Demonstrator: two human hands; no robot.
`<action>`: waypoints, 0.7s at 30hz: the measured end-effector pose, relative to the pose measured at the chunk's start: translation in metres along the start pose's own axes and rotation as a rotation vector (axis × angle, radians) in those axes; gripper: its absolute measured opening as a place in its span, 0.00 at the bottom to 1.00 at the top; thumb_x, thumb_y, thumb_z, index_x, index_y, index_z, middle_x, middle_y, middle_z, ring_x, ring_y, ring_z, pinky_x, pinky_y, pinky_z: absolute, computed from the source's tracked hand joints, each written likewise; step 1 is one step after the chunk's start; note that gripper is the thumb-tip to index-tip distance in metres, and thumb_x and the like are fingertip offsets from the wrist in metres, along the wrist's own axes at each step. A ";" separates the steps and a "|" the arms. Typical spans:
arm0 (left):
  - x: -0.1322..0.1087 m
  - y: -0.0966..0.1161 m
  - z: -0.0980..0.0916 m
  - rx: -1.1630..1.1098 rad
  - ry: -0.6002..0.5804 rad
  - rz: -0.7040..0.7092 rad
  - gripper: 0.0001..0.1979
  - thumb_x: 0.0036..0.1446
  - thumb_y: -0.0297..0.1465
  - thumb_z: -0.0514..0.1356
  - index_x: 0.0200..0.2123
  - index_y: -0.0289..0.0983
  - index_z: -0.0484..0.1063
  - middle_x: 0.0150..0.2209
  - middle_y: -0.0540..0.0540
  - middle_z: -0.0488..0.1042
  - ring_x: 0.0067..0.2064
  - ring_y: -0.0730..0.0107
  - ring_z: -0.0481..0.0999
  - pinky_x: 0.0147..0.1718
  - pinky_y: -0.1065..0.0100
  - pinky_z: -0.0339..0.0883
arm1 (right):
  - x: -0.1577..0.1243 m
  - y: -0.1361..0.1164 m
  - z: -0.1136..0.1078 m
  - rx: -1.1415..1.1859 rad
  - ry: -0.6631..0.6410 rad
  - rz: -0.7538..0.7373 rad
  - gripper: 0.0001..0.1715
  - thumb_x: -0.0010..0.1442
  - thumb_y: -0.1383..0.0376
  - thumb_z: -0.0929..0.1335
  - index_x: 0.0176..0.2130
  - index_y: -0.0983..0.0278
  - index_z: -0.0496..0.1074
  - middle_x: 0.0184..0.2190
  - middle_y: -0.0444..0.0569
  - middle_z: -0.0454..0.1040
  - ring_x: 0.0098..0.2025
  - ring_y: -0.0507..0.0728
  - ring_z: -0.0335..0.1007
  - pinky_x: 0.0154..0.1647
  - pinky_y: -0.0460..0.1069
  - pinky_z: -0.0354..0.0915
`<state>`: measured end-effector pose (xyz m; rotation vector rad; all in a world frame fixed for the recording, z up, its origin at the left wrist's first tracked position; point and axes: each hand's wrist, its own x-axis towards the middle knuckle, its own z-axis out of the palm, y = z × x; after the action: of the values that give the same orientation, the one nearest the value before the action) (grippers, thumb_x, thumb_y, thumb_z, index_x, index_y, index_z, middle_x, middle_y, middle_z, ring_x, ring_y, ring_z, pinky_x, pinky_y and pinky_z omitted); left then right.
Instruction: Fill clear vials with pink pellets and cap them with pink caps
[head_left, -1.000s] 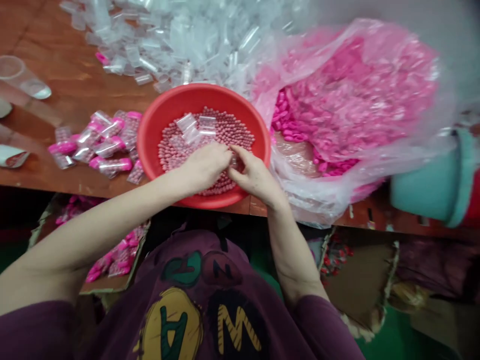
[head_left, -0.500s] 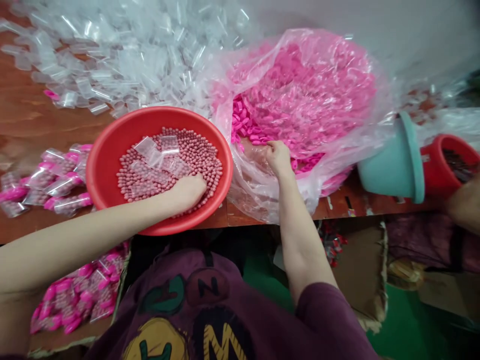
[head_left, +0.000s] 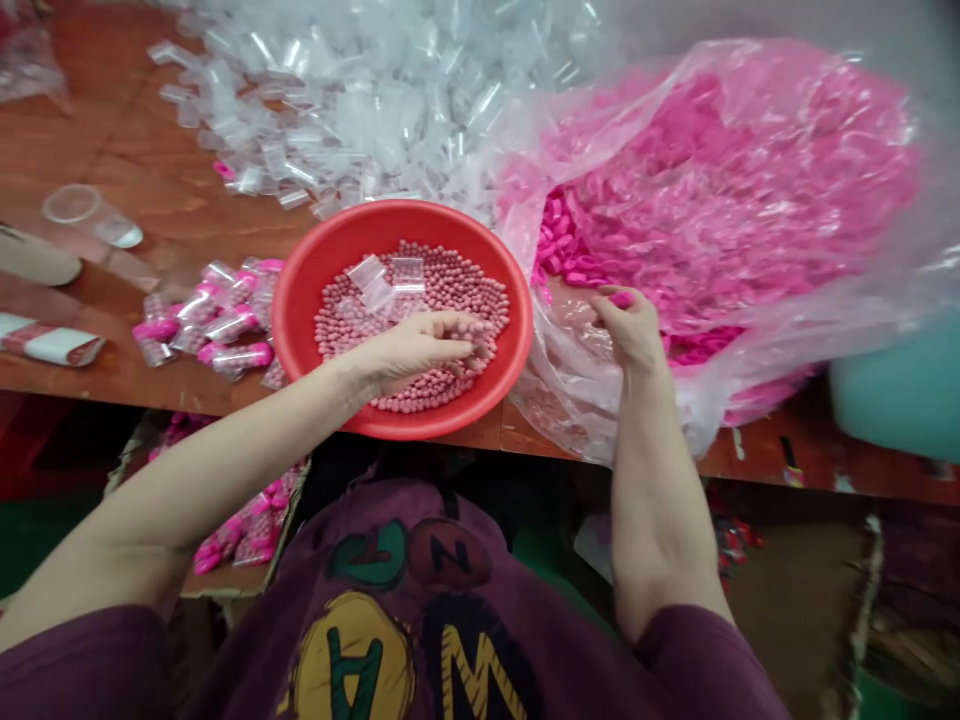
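Nearest, in front of the basin [head_left: 296, 275] and to its left, a box [head_left: 255, 578] of pink-capped tubes [head_left: 251, 530] is seen below the surface [head_left: 135, 150]; within the basin's front right part, a clear tube [head_left: 475, 333] is held in the curled fingers of the left hand [head_left: 420, 350], with pink showing through it, though how full it is cannot be told; beneath it, pink beads [head_left: 420, 390] are spread, with a few empty tubes [head_left: 375, 285] laid on top; to the basin's right, a pink cap [head_left: 621, 299] is pinched narrowly by the right hand [head_left: 634, 325], which is held over the mouth of a bag [head_left: 577, 415] filled with more caps [head_left: 562, 245]; left of the basin, filled tubes [head_left: 240, 357] are heaped; farther left, a cup [head_left: 75, 203] is laid on its side; behind the basin, loose tubes [head_left: 375, 110] are piled.
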<state>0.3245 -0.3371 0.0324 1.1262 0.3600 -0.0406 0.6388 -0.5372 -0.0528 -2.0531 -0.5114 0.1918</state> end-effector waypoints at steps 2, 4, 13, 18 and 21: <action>-0.015 -0.001 0.001 -0.175 -0.029 0.011 0.17 0.54 0.28 0.71 0.48 0.34 0.78 0.44 0.42 0.83 0.42 0.67 0.84 0.45 0.64 0.74 | -0.017 -0.021 -0.002 0.252 0.021 0.065 0.11 0.52 0.64 0.75 0.39 0.59 0.78 0.25 0.39 0.73 0.26 0.51 0.68 0.32 0.50 0.72; -0.026 -0.004 0.001 -0.287 -0.021 0.035 0.20 0.52 0.25 0.71 0.50 0.35 0.77 0.44 0.43 0.83 0.41 0.67 0.85 0.44 0.65 0.74 | -0.042 -0.051 0.000 0.476 -0.050 0.049 0.13 0.50 0.63 0.78 0.39 0.58 0.79 0.28 0.39 0.77 0.27 0.51 0.71 0.33 0.50 0.75; -0.054 -0.016 0.007 -0.353 0.072 0.103 0.18 0.58 0.30 0.64 0.52 0.36 0.72 0.43 0.42 0.83 0.39 0.65 0.83 0.38 0.66 0.72 | -0.157 -0.173 0.065 0.674 -0.355 -0.077 0.23 0.51 0.50 0.84 0.41 0.54 0.80 0.35 0.41 0.84 0.31 0.53 0.80 0.39 0.52 0.82; -0.068 -0.018 0.001 -0.262 0.117 0.156 0.13 0.60 0.30 0.63 0.48 0.36 0.71 0.40 0.45 0.82 0.37 0.67 0.81 0.36 0.66 0.71 | -0.174 -0.173 0.090 0.619 -0.432 0.013 0.30 0.48 0.43 0.84 0.42 0.55 0.79 0.38 0.43 0.84 0.33 0.54 0.80 0.37 0.52 0.80; -0.074 -0.017 -0.006 -0.264 0.092 0.140 0.11 0.59 0.31 0.63 0.45 0.35 0.71 0.39 0.44 0.81 0.36 0.67 0.81 0.33 0.67 0.69 | -0.176 -0.169 0.088 0.580 -0.490 0.011 0.29 0.48 0.44 0.84 0.42 0.56 0.79 0.38 0.43 0.85 0.33 0.54 0.80 0.37 0.51 0.80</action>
<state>0.2494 -0.3508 0.0376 0.8910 0.3569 0.1780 0.4038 -0.4699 0.0342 -1.4331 -0.6494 0.7690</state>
